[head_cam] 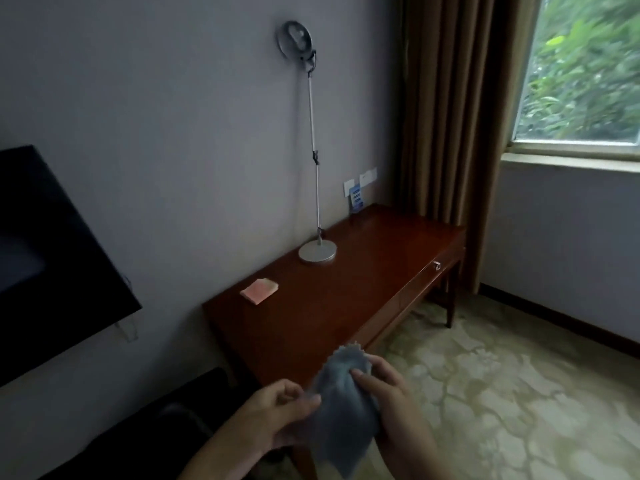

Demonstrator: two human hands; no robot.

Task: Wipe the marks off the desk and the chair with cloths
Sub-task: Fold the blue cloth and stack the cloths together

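Both hands up close, low in view, just off the near corner of the desk (332,299). Left hand (277,414) pinching one edge of a blue-grey cloth (341,407), fingers curled over the fabric. Right hand (384,393) gripping the other side, thumb laid across the front of the cloth. Cloth bunched between them, its loose end hanging down, held in the air just clear of the desk's near corner.

On to the desk itself: reddish-brown polished top, long side against the wall, one drawer with a small metal pull (437,265) along the front edge. Near the wall at the desk's nearer end, a folded pink cloth (259,291) lying flat. Further along, past the pink cloth, a lamp's round silver base (317,252), thin pole rising to a round head (296,39) high above the desk. At the far end of the desk, a small blue card (356,199) standing upright against the wall; writing on it too small and blurred to read. White wall plates (360,181) just above it, no legible marks.

Beyond the desk's far end, brown curtain (446,109) and window (585,71) with green leaves outside. To the desk's near side, black screen (45,258) on the wall. Dark shape low beside the desk, too dim to identify.
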